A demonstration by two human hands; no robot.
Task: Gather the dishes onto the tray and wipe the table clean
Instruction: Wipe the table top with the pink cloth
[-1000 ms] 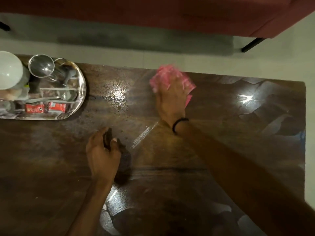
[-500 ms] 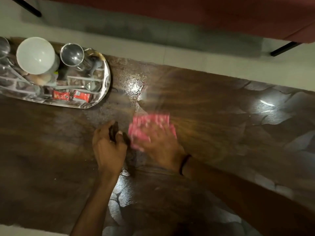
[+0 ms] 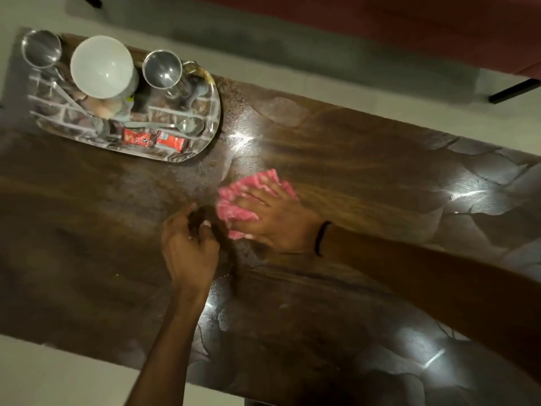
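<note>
Head view: dark wooden table [image 3: 380, 177], wet sheen near the middle. Steel tray [image 3: 215, 112] at far left corner, dishes [image 3: 101, 67] loaded on it. Right grip [image 3: 278, 218] released, fingers spread flat, pressing pink cloth [image 3: 234, 206] mid-table. Left grip [image 3: 187, 244] curled just beside the cloth; cannot tell if it holds anything. Best practice: even palm pressure, overlapping strokes, sweep toward the left grip, clear of tray.

cloth [image 3: 234, 206] — pink, pale stripes | table [image 3: 366, 177] — dark brown grain | bowl [image 3: 101, 67] white | tray [image 3: 214, 124] silver | sachets [image 3: 153, 139] red | wristband [image 3: 320, 238] black
</note>
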